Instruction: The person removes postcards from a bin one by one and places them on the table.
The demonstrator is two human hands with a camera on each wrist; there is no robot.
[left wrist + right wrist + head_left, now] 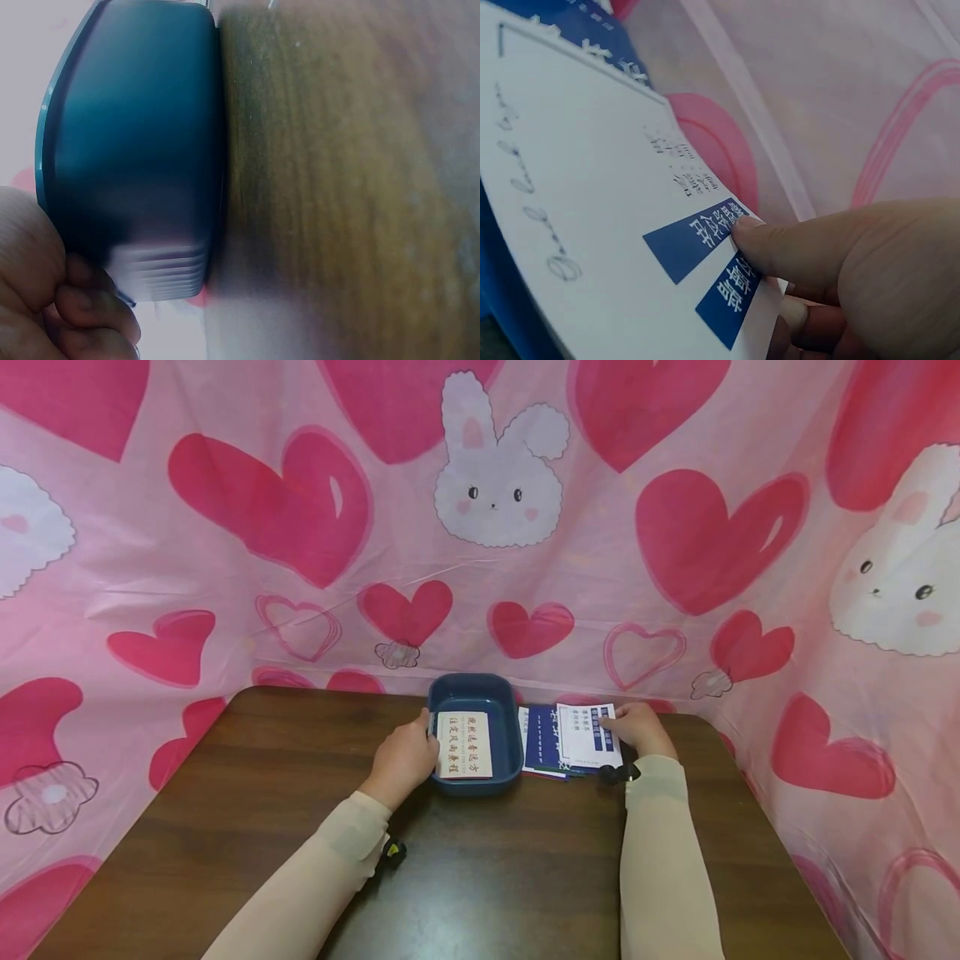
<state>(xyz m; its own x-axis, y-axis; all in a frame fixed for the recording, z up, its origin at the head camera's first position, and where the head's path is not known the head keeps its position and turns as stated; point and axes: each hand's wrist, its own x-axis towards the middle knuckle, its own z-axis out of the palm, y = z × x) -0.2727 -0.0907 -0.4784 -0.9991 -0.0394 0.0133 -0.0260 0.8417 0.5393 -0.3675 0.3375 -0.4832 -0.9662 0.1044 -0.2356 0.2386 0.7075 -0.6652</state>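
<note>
A dark blue rectangular bin (480, 787) stands near the back of the table, with a cream card (465, 745) bearing red Chinese characters lying in it. My left hand (405, 757) grips the bin's left rim, its fingers (97, 315) curled at the edge in the left wrist view. To the right of the bin, my right hand (643, 730) pinches a white card (581, 745) with blue blocks of text, thumb on its printed face. That card slants over a blue card (542, 739) with white characters. How many cards lie beneath is hidden.
Brown wood-grain table (465, 860) spreads in front of the bin and cards. A pink cloth (480, 568) with hearts and rabbits hangs along the back and both sides. More card edges (551, 774) show under the blue card.
</note>
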